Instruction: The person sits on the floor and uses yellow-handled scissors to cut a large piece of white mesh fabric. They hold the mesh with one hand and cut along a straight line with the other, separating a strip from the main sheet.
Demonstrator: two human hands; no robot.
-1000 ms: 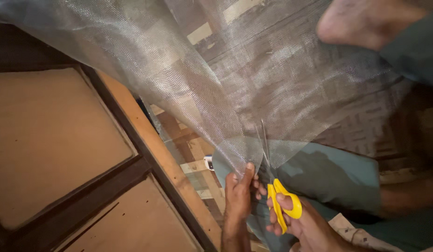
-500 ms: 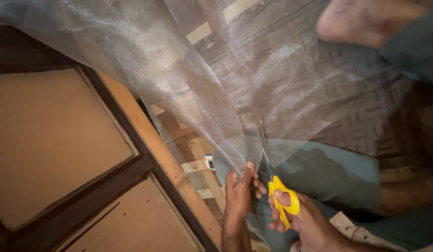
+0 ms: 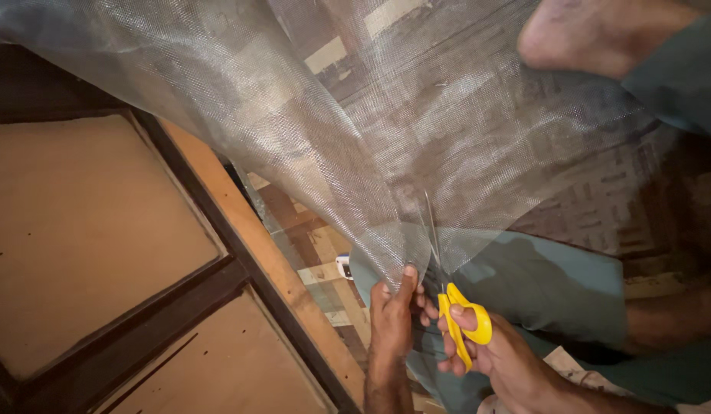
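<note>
A large sheet of grey wire mesh [image 3: 294, 123] spreads across the upper half of the head view. My left hand [image 3: 390, 318] pinches its lower edge near the bottom middle. My right hand [image 3: 493, 353] grips yellow-handled scissors [image 3: 455, 314], fingers through the loops. The thin blades point upward into the mesh, right beside my left fingertips. A cut line runs up from the blades.
A dark-framed wooden door panel [image 3: 103, 245] lies at left with an orange wooden strip [image 3: 256, 245] along it. A bare foot [image 3: 593, 34] rests at the top right. My leg in teal cloth [image 3: 555, 284] lies under the mesh. The floor has a patterned covering [image 3: 601, 184].
The scissors have shifted slightly up along the mesh and the handles look a little closer together. My left hand keeps its pinch on the edge.
</note>
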